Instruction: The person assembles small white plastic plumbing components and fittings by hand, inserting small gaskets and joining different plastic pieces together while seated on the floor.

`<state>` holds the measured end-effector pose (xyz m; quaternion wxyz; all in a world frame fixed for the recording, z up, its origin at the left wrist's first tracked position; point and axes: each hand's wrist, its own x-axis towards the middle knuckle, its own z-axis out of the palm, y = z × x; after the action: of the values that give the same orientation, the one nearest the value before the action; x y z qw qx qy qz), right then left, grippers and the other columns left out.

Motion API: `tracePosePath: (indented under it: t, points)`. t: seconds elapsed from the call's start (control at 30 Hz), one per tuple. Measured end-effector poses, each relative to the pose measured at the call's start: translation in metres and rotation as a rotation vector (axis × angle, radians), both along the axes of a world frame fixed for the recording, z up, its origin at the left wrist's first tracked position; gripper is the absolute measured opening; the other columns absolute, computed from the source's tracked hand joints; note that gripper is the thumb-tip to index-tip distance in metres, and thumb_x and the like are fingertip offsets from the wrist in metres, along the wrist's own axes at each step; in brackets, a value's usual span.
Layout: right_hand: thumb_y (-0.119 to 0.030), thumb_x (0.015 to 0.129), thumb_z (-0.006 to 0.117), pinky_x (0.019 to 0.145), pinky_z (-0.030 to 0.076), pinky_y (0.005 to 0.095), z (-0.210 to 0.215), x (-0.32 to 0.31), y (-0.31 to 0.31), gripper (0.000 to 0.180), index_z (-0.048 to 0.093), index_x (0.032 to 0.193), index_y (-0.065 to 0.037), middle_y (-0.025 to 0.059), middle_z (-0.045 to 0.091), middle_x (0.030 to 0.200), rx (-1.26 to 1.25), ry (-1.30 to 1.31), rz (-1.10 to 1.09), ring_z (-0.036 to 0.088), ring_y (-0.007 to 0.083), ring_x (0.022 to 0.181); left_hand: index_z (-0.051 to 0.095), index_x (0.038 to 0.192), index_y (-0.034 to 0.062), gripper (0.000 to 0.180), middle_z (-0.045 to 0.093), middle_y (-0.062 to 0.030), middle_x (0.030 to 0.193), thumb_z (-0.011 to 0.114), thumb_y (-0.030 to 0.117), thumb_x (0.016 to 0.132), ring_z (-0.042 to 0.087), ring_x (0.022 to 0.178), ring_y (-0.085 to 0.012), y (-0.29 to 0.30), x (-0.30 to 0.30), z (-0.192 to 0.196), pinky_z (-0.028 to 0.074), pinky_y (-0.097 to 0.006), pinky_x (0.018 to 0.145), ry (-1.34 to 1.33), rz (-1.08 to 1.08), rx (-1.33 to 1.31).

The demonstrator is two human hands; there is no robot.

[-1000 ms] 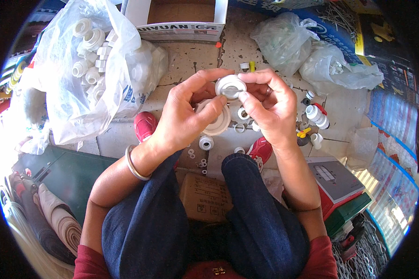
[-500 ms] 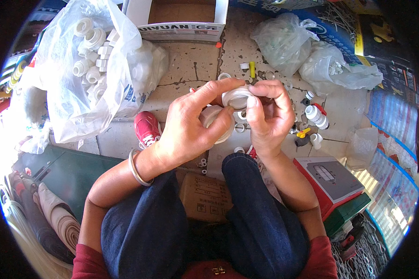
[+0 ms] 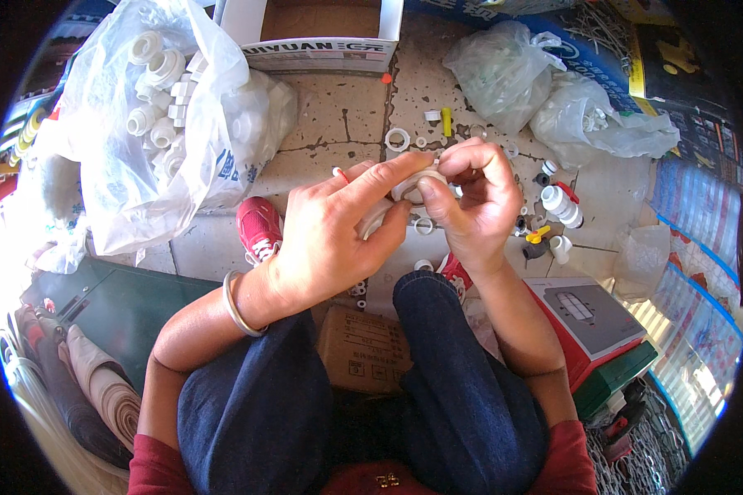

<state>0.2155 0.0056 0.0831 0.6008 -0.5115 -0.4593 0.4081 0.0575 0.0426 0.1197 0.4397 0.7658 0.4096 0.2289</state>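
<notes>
My left hand [image 3: 326,227] is closed around a round white plastic fitting [image 3: 376,218], mostly covered by the palm and fingers. Between the fingertips of both hands is a white plastic ring [image 3: 406,188], tilted and partly hidden. My right hand [image 3: 477,202] pinches the ring's right side with thumb and fingers, while the left index finger and thumb touch its left side. Whether ring and fitting touch each other I cannot tell. Beyond my hands, another white ring [image 3: 397,139] lies on the tiled floor, near a small yellow piece [image 3: 447,122].
At the far left a clear plastic bag [image 3: 99,177] holds several white fittings. An open carton [image 3: 322,56] stands ahead; tied bags [image 3: 504,78] lie far right. Right of my hands are a red-handled white valve [image 3: 561,206] and a yellow-handled part [image 3: 538,235]. A red-and-grey box [image 3: 582,318] sits nearer.
The ring has tipped and shows less of its opening. My left hand has shifted slightly left and down, covering more of the fitting. The white ring on the floor is now less hidden.
</notes>
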Motion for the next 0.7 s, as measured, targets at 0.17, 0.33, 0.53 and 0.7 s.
tracePosePath:
  t: [0.17,0.33,0.53,0.7]
  points:
    - [-0.010,0.072,0.076,0.055,0.043,0.0182,-0.001,-0.001,0.001,0.025,0.053,0.080,-0.004,-0.0007,0.055,0.072,-0.022,-0.002,0.002,0.051,0.0041,0.062,0.056,0.116,0.0046,0.041,0.065,-0.0117,0.092,0.059,0.002,0.075,0.064,0.081,-0.0184,0.000,-0.003,0.000,0.050,-0.029,0.070,-0.030,-0.032,-0.089]
    - [-0.010,0.073,0.076,0.052,0.041,0.0171,0.008,-0.007,0.001,0.024,0.053,0.079,-0.005,-0.0020,0.055,0.068,-0.072,-0.005,-0.015,0.049,0.0027,0.057,0.050,0.121,-0.0002,0.036,0.062,-0.0075,0.102,0.053,0.007,0.086,0.056,0.092,-0.0094,0.001,-0.008,-0.003,0.047,-0.025,0.079,-0.247,0.011,-0.564]
    - [-0.009,0.073,0.075,0.051,0.040,0.0173,0.005,-0.010,-0.001,0.024,0.053,0.080,-0.004,-0.0016,0.055,0.069,-0.049,-0.037,-0.089,0.049,0.0025,0.058,0.050,0.120,-0.0012,0.034,0.062,-0.0073,0.101,0.051,0.007,0.088,0.057,0.091,-0.0103,-0.004,-0.006,-0.008,0.047,-0.025,0.080,-0.381,0.048,-0.606]
    - [-0.006,0.072,0.074,0.048,0.039,0.0181,0.007,-0.010,-0.002,0.023,0.052,0.080,-0.004,-0.0004,0.055,0.067,0.066,-0.065,-0.139,0.049,0.0039,0.055,0.053,0.118,-0.0011,0.031,0.063,-0.0068,0.100,0.052,0.009,0.089,0.058,0.089,-0.0106,0.001,-0.005,-0.001,0.047,-0.024,0.079,-0.270,-0.015,-0.409]
